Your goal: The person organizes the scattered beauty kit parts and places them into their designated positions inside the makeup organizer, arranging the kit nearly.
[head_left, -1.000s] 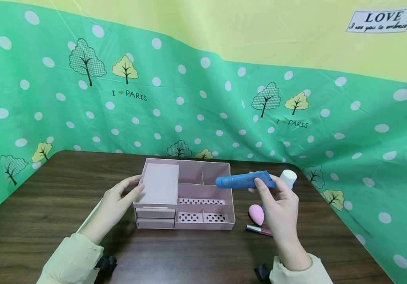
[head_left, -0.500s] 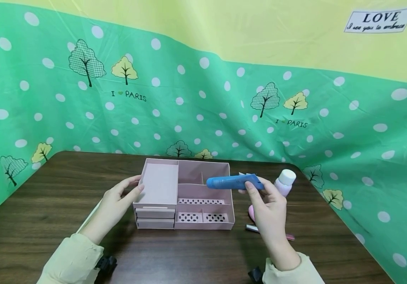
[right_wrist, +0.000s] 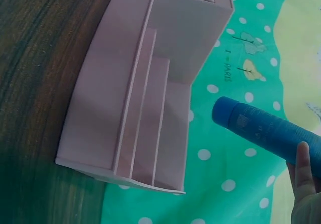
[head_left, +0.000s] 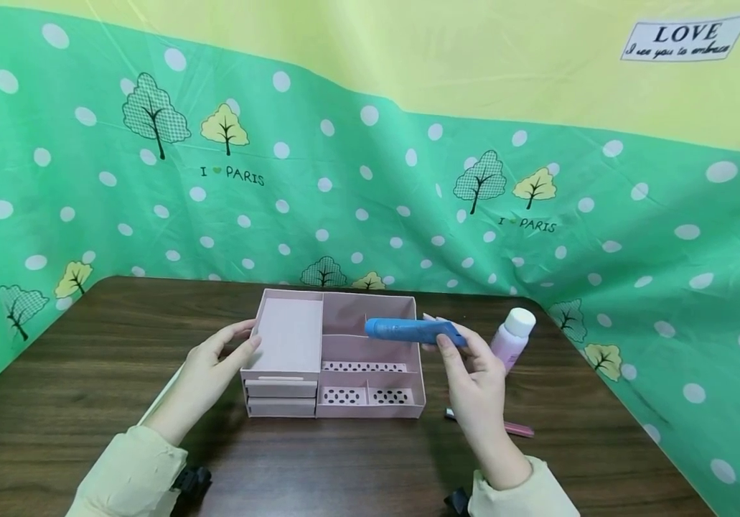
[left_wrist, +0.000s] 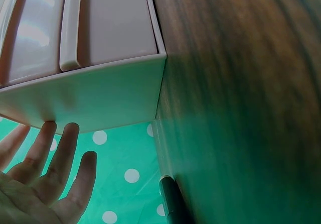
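Note:
A pale pink desktop organizer (head_left: 288, 334) stands in the middle of the table, with drawers at its left and open compartments at its right. My left hand (head_left: 211, 370) touches the organizer's left side, its fingers extended and spread in the left wrist view. In my right hand (head_left: 479, 380) I pinch a blue squeeze tube (head_left: 398, 330) near its flat end. The tube lies almost level in the air, its cap (right_wrist: 225, 112) pointing left over the right-hand compartments. The right wrist view shows the tube held above the organizer, apart from it.
Right of my right hand stands a lilac bottle (head_left: 512, 341) with a white cap. A slim pink and silver lip gloss tube (head_left: 518, 429) lies partly hidden behind my right wrist. A dark, rod-shaped thing (left_wrist: 173, 201) is near my left hand. A patterned curtain (head_left: 370, 179) hangs behind the table.
My right hand has carried the blue tube leftward, over the compartments. The lilac bottle has come into fuller view, while the pink sponge is now hidden. My left hand stays put.

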Available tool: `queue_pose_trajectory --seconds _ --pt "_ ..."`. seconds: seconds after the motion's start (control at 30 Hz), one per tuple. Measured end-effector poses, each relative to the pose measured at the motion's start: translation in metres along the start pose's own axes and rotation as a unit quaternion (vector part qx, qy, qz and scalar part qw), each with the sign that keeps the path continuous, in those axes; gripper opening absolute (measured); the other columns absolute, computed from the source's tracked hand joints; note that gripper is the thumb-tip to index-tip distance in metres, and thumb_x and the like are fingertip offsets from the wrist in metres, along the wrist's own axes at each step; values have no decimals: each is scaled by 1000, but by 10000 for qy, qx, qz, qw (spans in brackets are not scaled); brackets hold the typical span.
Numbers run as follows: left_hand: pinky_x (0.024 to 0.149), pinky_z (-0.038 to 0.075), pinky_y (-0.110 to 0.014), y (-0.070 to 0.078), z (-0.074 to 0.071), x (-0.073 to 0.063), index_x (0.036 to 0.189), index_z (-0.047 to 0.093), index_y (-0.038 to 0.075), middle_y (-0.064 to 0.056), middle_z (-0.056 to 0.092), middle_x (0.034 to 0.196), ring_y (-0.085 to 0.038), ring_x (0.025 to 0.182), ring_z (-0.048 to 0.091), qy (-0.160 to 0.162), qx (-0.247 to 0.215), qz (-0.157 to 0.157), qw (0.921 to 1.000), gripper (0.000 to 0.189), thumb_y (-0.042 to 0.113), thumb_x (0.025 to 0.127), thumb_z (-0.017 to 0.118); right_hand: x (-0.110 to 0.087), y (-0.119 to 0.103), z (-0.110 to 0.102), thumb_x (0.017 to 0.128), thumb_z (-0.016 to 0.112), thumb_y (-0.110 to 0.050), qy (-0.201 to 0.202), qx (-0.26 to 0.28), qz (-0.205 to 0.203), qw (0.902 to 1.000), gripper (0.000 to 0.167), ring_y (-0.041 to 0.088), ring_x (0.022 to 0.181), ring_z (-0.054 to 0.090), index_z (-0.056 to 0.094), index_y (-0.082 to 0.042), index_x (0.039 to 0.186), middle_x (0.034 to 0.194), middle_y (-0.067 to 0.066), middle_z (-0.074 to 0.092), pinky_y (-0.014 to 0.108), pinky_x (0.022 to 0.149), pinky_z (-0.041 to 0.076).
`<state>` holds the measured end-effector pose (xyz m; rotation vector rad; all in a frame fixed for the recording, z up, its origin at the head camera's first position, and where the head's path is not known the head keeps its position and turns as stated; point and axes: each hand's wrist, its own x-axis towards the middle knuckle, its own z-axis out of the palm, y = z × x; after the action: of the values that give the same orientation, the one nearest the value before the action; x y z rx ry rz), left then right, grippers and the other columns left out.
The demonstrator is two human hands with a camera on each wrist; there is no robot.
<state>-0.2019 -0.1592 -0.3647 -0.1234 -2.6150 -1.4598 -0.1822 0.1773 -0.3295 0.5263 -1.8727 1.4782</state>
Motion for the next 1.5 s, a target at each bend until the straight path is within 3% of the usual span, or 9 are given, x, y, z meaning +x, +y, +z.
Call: queue_pose_trajectory --seconds 0.2,0.43,0.53,0.67,0.77,0.9,1.07,1.33,1.5 --pt "107 40 -56 -2 1 -1 147 48 16 -15 53 144 -34 135 47 10 5 -29 10000 60 52 99 51 -1 6 2 95 57 7 -32 63 -31 10000 21 4 82 72 66 7 114 109 -14 73 15 85 53" --pt "106 42 -55 -1 0 -3 147 48 16 -16 53 144 -35 132 49 2 -21 -104 9999 59 51 99 52 -1 5 5 94 60 4 92 118 495 9987 20 7 80 73 66 9 113 103 -17 73 15 86 53" --pt "107 41 -56 -1 0 -3 147 47 15 -16 53 145 -35 134 47 -22 -32 -105 9999 60 52 99 52 0 6 7 95 60 2 113 82 572 9983 21 5 80 72 66 8 115 104 -17 73 16 88 53" --pt "108 39 -57 -2 0 -2 147 47 16 -16 52 145 -35 135 46 -46 -15 -91 9999 62 53 99 51 4 8 9 96 59 1 217 72 643 9977 21 2 79 71 66 9 114 93 -16 73 14 86 53" --pt "105 42 -55 -1 -1 -2 147 47 15 -16 54 144 -34 132 49 -3 -5 -39 10000 60 52 99 52 8 10 13 96 59 0 275 220 655 9972 21 2 77 71 65 10 114 90 -15 73 15 85 53" --pt "100 46 -50 -1 -2 -1 146 49 15 -16 56 142 -32 125 55 88 34 59 9999 58 50 100 52 17 11 21 97 60 -2 297 552 670 9958 23 3 77 71 64 12 115 98 -16 74 17 85 54" --pt "99 47 -47 1 -1 -1 146 49 15 -15 57 141 -30 124 56 87 62 115 9999 57 49 100 52 24 12 31 96 60 0 377 828 921 9916 23 5 73 71 63 14 115 90 -14 73 18 82 56" --pt "105 43 -52 1 0 -1 147 47 16 -15 54 144 -32 130 51 11 -40 -26 10000 60 52 99 52 33 13 47 95 60 1 335 969 1316 9860 24 7 71 70 63 14 115 87 -4 72 20 79 57" --pt "105 43 -53 0 0 -1 147 47 16 -15 53 144 -33 130 50 27 -42 -39 10000 61 53 99 52 37 15 53 95 59 3 264 860 1321 9872 23 4 69 69 62 15 115 90 15 73 19 78 56"
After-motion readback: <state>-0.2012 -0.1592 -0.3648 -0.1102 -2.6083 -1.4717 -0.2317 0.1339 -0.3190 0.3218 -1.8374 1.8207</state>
